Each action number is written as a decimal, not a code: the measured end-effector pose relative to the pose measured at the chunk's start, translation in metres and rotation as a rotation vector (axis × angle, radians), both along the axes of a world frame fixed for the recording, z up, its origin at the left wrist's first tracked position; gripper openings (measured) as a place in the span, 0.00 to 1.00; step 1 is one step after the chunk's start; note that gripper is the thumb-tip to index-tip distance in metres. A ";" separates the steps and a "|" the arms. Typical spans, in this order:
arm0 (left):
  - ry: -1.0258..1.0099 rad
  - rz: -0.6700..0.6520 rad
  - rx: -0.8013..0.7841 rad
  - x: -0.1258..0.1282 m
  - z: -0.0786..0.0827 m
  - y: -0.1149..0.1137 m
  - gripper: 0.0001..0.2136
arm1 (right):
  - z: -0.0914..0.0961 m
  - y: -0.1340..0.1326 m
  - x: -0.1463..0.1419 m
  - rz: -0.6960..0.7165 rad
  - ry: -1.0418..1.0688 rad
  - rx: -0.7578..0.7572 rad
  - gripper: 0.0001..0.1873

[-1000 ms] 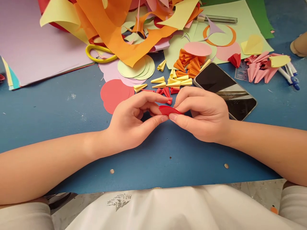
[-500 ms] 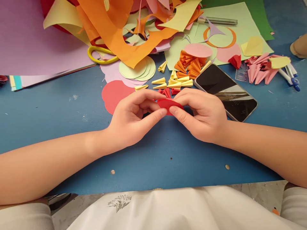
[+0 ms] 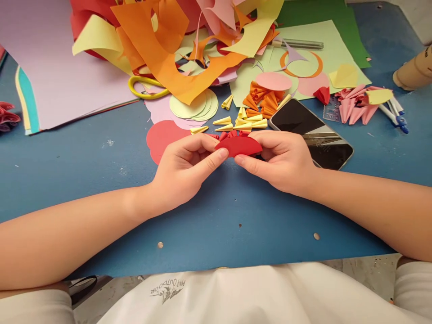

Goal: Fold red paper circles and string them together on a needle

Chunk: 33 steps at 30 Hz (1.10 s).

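Note:
Between my two hands is a red paper circle (image 3: 239, 146), folded over into a half-moon with its curved edge up. My left hand (image 3: 189, 168) pinches its left end between thumb and fingers. At the other end my right hand (image 3: 283, 159) grips it, the thumb along the lower edge. Just behind the folded paper lie small red paper cones (image 3: 232, 134), partly hidden by it. Red paper circles (image 3: 164, 141) rest beside my left hand, and yellow paper cones (image 3: 243, 121) lie beyond both hands. A phone (image 3: 313, 132) lies close to my right hand.
Orange cut paper (image 3: 189, 83) heaps at the back over yellow-handled scissors (image 3: 148, 87). Pale green circles (image 3: 194, 105), orange cones (image 3: 265, 99) and pink cones (image 3: 357, 105) lie around. Purple sheets (image 3: 77, 76) cover the left. A cardboard tube (image 3: 413, 69) stands far right.
The red paper has gone from a bent, curved shape to a flatter half-moon facing me. Both hands stay on it, with the fingers shifted slightly outward. The view has shifted a little.

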<state>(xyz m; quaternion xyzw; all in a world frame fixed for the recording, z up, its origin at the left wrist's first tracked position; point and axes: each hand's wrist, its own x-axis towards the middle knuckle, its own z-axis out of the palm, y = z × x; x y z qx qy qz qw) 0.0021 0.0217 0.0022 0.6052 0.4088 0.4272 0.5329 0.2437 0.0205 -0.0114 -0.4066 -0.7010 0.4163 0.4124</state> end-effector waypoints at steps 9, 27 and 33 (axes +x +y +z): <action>0.138 -0.113 0.000 -0.003 0.003 -0.001 0.13 | 0.006 0.007 0.002 0.133 0.065 -0.023 0.22; 0.067 -0.112 -0.073 -0.002 -0.001 0.001 0.20 | -0.001 0.001 -0.004 0.030 0.230 -0.067 0.24; 0.110 -0.120 -0.013 -0.003 -0.006 0.001 0.16 | -0.002 0.001 -0.002 0.075 0.125 0.106 0.14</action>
